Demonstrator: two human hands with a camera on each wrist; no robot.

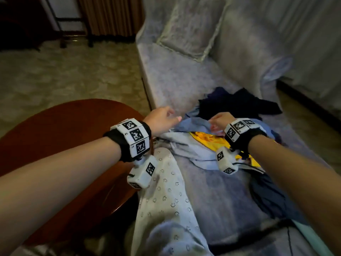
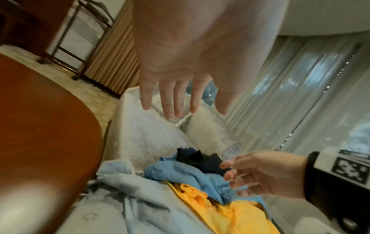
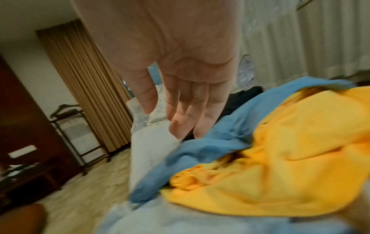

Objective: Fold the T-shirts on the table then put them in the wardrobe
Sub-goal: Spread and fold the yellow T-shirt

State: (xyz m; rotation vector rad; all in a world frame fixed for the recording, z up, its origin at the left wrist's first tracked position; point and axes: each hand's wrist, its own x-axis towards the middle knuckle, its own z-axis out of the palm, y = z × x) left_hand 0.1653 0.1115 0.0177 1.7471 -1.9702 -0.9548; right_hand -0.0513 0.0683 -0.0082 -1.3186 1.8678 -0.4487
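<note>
Because the T-shirts lie heaped on the sofa (image 1: 184,84), light blue T-shirt (image 2: 186,172) tangled over yellow T-shirt (image 3: 290,166), lifting one risks dragging others off. Left hand (image 1: 162,120) and right hand (image 1: 220,120) hover with fingers relaxed, holding nothing. Dark garments (image 1: 238,104) are indistinct; no wardrobe is identifiable.

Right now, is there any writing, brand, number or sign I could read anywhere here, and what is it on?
No readable words, brands or numbers in any view.
Wrist bands: black-and-white square code patterns with tiny marks beside them, too small to read.
White garment: small printed smiley marks, no letters.
Yellow shirt: no print shows; the picture is blurred.
</note>
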